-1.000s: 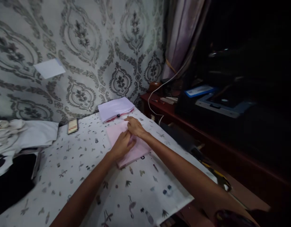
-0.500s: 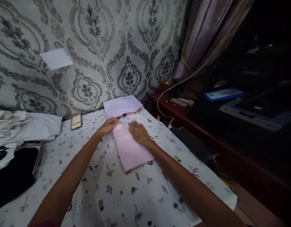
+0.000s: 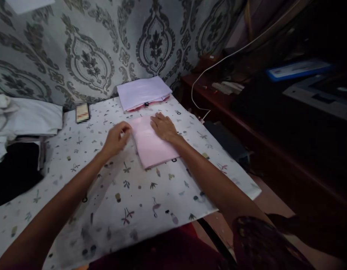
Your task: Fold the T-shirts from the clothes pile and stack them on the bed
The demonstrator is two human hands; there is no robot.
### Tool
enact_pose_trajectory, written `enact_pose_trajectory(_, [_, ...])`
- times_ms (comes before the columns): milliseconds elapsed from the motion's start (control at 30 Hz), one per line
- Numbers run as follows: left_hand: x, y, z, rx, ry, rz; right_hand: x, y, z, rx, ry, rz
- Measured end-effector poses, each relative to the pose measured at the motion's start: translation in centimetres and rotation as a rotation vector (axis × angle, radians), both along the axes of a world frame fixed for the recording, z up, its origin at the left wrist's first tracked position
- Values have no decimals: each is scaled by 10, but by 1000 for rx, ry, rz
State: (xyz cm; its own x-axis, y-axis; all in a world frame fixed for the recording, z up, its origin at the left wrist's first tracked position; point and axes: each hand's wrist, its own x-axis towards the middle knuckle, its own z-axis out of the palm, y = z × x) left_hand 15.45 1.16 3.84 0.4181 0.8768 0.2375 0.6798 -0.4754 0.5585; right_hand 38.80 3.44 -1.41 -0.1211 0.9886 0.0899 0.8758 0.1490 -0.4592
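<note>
A folded pink cloth (image 3: pixel 152 146) lies flat on the white patterned sheet (image 3: pixel 145 195). Spread over its upper right part is my right hand (image 3: pixel 163 127), palm down with the fingers extended. My left hand (image 3: pixel 117 138) is beside the cloth's upper left edge, its fingers curled with the thumb and fingertips close together; whether they pinch the edge is too small to tell. Just beyond the cloth is a folded lilac cloth (image 3: pixel 144 92) with reddish layers and a small black item at its front edge.
White clothes (image 3: pixel 35 116) and a black garment (image 3: pixel 18 168) are piled at the left. A blurred small box (image 3: pixel 82 113) is near the patterned wall covering. On the right, a dark red table (image 3: pixel 218 123) holds a blue-edged item (image 3: pixel 299 70) and a white cable (image 3: pixel 207 71).
The view has tipped downward, showing more of the sheet's near edge. My left hand has moved from the cloth's top corner back along its left side and curled. My right hand stays on the cloth.
</note>
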Motion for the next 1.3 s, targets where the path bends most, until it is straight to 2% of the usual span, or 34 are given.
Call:
enact_pose_trajectory(67, [11, -54, 3, 0, 105, -80, 0, 1, -1, 4, 1, 2])
enact_pose_trajectory(133, [25, -97, 2, -1, 301, -94, 0, 1, -1, 12, -5, 3])
enact_pose_trajectory(200, [37, -122, -1, -17, 480, -21, 0, 0, 1, 20, -17, 5])
enact_pose_trajectory(267, [47, -132, -3, -59, 590, 76, 0, -2, 3, 28, -27, 7])
enact_pose_trajectory(400, [56, -133, -5, -138, 669, 156, -6, -12, 11, 63, -33, 23])
enact_pose_trajectory(500, [58, -137, -7, -140, 683, 156, -16, -21, 15, 87, -39, 176])
enact_pose_trajectory(567, [59, -141, -7, -142, 697, 145, -22, -27, 16, 35, -45, 259])
enact_pose_trajectory(700, [59, -142, 3, -175, 703, 100, -28, -35, 20, -46, -49, 254])
enact_pose_trajectory(767, [59, -136, 11, -129, 648, 86, -27, -36, 24, -56, -36, 250])
enact_pose_trajectory(833, [62, -126, 13, 28, 561, 77, -27, -35, 29, -68, -17, 266])
enact_pose_trajectory(900, [68, -113, 5, 211, 470, 23, -28, -30, 34, -77, -6, 299])
enact_pose_trajectory(967, [74, -101, -13, 322, 403, -81, -32, -21, 37, -97, -9, 356])
enact_pose_trajectory(1067, [80, -91, -46, 383, 405, -175, -38, -3, 35, -135, -43, 488])
enact_pose_trajectory(1133, [80, -90, -60, 388, 458, -217, -41, 8, 31, -118, -70, 541])
enact_pose_trajectory(1200, [78, -92, -64, 355, 495, -265, -42, 18, 25, -79, -82, 539])
enact_pose_trajectory(1300, [76, -99, -57, 264, 505, -319, -41, 31, 20, -51, -97, 502])
